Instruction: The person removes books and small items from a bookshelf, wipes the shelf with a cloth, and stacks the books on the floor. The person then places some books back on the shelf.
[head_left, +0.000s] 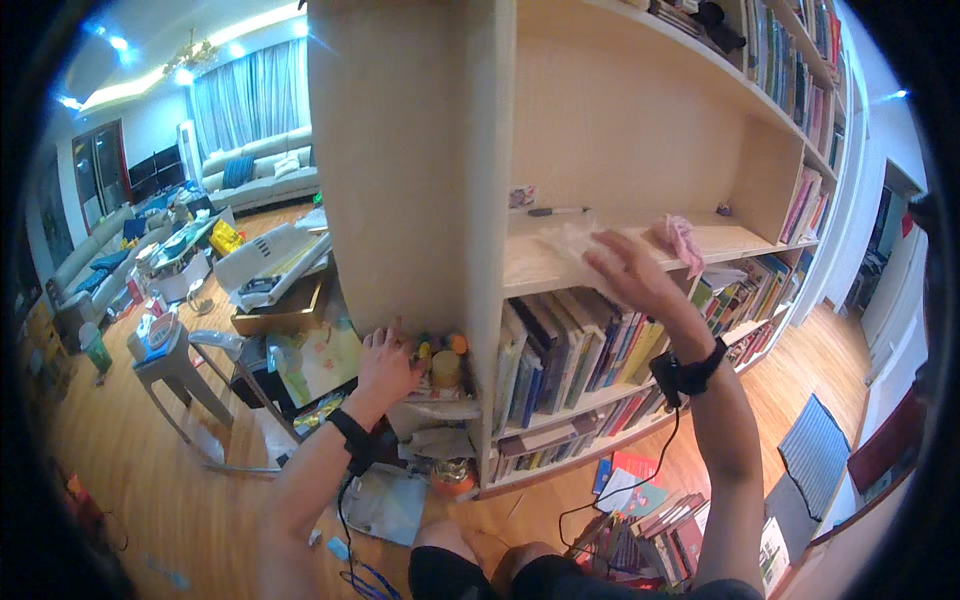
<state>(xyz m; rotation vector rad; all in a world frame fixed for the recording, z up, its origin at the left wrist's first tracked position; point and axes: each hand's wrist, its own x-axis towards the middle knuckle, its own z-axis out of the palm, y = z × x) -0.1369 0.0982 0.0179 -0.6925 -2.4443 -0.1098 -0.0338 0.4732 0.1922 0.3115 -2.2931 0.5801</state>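
Observation:
My right hand (630, 274) is over the front of a bare wooden bookcase shelf (716, 229), its fingers at a crumpled piece of clear plastic (574, 240); whether they grip it is unclear. A crumpled pink cloth (679, 238) lies just right of that hand and hangs over the shelf edge. Further back on the same shelf are a dark pen (559, 211), a small picture card (523, 196) and a tiny dark object (724, 208). My left hand (388, 361), fingers spread, is at the bookcase's side, beside small colourful items and a yellowish jar (446, 369).
Rows of books (562, 356) fill the lower shelves. Stacked books (660, 536) and a grey tray (390, 502) lie on the floor near my knees. To the left stand a grey stool (169, 352) and an open wooden drawer (281, 311). Cables hang from both wrists.

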